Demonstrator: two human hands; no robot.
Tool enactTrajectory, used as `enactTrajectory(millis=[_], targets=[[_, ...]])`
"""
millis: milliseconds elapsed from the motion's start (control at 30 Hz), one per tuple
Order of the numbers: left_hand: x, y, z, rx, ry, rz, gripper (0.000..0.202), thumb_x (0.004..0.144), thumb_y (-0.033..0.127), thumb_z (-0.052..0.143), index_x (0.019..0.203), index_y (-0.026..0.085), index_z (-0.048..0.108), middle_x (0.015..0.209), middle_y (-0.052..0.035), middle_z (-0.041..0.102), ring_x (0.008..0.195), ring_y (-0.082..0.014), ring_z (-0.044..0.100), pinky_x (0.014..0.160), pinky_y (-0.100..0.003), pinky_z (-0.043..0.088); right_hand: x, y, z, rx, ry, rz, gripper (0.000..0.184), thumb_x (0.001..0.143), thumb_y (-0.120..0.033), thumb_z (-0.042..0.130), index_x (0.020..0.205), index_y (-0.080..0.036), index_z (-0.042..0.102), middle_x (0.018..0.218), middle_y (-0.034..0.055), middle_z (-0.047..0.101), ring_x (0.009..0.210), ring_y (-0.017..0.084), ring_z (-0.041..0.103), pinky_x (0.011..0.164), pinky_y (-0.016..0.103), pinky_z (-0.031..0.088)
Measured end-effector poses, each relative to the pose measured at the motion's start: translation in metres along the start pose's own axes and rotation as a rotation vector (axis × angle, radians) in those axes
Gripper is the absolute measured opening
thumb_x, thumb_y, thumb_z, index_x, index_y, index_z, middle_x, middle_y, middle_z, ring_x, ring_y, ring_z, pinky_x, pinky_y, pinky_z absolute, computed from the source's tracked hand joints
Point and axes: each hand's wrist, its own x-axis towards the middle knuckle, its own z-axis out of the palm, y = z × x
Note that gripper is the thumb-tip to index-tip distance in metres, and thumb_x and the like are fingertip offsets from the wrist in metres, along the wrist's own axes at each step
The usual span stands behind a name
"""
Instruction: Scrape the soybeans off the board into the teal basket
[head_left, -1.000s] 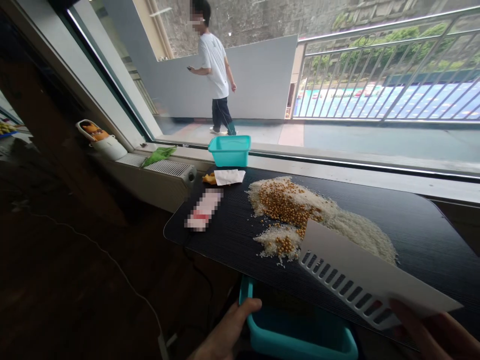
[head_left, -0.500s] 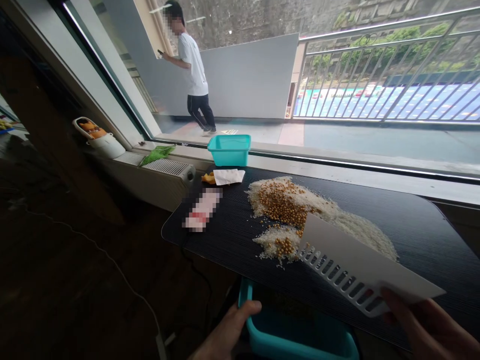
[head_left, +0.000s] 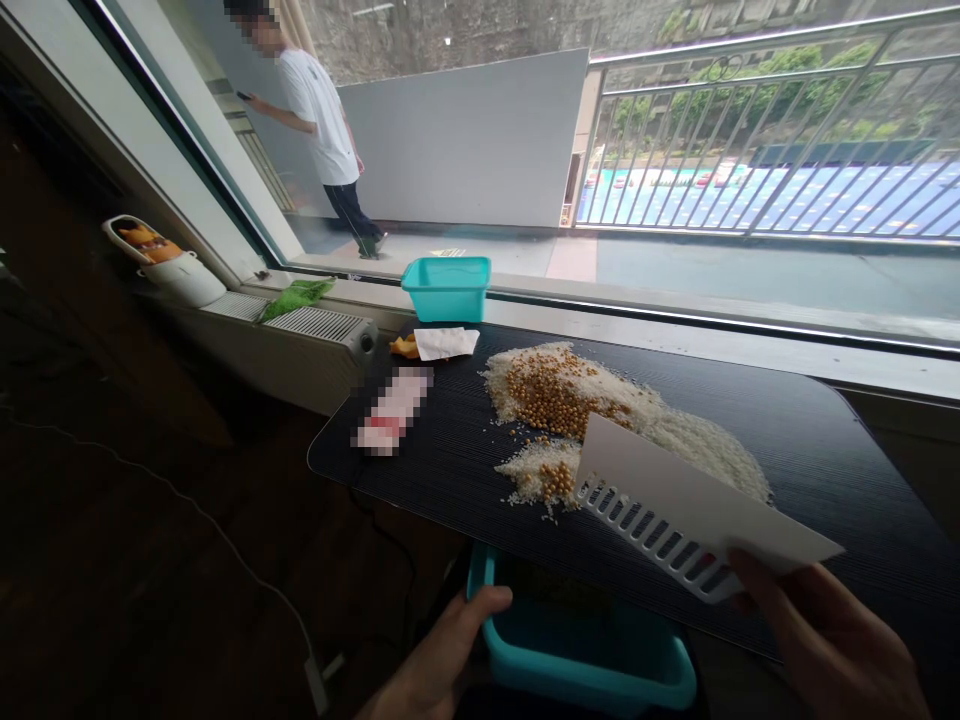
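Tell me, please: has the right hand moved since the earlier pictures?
Yes. Judged against the black table, the right hand, holding the white slotted plate, has moved left and slightly forward.

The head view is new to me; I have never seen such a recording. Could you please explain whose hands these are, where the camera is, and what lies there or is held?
There is no machine: these are a person's bare hands, seen by a camera on that person's head, looking forward and down. The left hand grips the rim of a turquoise tub below the table edge. The right hand holds a white slotted sheet over the dark table. On it lie white, rice-like grains, round golden grains among them, white paper, and a pinkish item too blurred to name. A second turquoise tub stands by the window.
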Motion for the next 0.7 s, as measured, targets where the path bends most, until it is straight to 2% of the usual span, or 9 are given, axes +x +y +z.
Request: enactTrajectory(millis=[167, 333, 500, 600, 700], targets=[[0.0, 0.002, 0.001, 0.013, -0.034, -0.007, 0.057, 0.069, 0.049, 0.074, 0.119, 0.023, 0.065, 0.116, -0.0128, 0.067, 0.117, -0.0339, 0.058, 0.095, -0.045, 0.048, 0.003, 0.015, -0.011, -0.059, -0.032, -0.009, 0.038, 0.058, -0.049, 0.078, 0.087, -0.025, 0.078, 0.07, 0.0018, 0.077, 0.065, 0.025, 0.072, 0.055, 0.028, 0.059], [-0.001, 0.002, 0.001, 0.038, -0.06, -0.017, 0.054, 0.073, 0.047, 0.071, 0.117, 0.017, 0.064, 0.113, -0.0136, 0.068, 0.112, -0.0325, 0.061, 0.093, -0.045, 0.049, 0.002, 0.029, -0.016, -0.036, -0.043, -0.031, 0.037, 0.061, -0.047, 0.079, 0.088, -0.023, 0.078, 0.075, 0.0034, 0.078, 0.064, 0.024, 0.072, 0.057, 0.027, 0.06], [-0.003, 0.002, 0.002, 0.042, -0.059, -0.016, 0.049, 0.075, 0.046, 0.069, 0.115, 0.018, 0.063, 0.112, -0.0116, 0.069, 0.11, -0.0298, 0.061, 0.091, -0.041, 0.05, -0.003, 0.034, -0.017, 0.046, -0.056, 0.081, 0.042, 0.057, -0.048, 0.081, 0.091, -0.023, 0.079, 0.08, 0.0041, 0.079, 0.07, 0.026, 0.073, 0.058, 0.025, 0.06], [-0.005, 0.003, 0.005, 0.055, -0.04, -0.013, 0.049, 0.076, 0.045, 0.068, 0.114, 0.016, 0.061, 0.107, -0.0115, 0.069, 0.105, -0.0295, 0.063, 0.086, -0.04, 0.052, -0.007, 0.039, -0.022, 0.065, -0.14, 0.12, 0.041, 0.054, -0.047, 0.083, 0.087, -0.023, 0.08, 0.081, 0.0044, 0.079, 0.071, 0.027, 0.074, 0.057, 0.026, 0.061], [-0.007, 0.004, 0.008, 0.074, -0.019, -0.011, 0.044, 0.077, 0.044, 0.067, 0.108, 0.014, 0.06, 0.101, -0.0117, 0.069, 0.1, -0.0297, 0.064, 0.08, -0.039, 0.053, -0.01, 0.044, -0.026, 0.045, -0.193, 0.064, 0.041, 0.054, -0.046, 0.083, 0.088, -0.023, 0.079, 0.079, 0.0039, 0.079, 0.066, 0.026, 0.073, 0.054, 0.028, 0.061]])
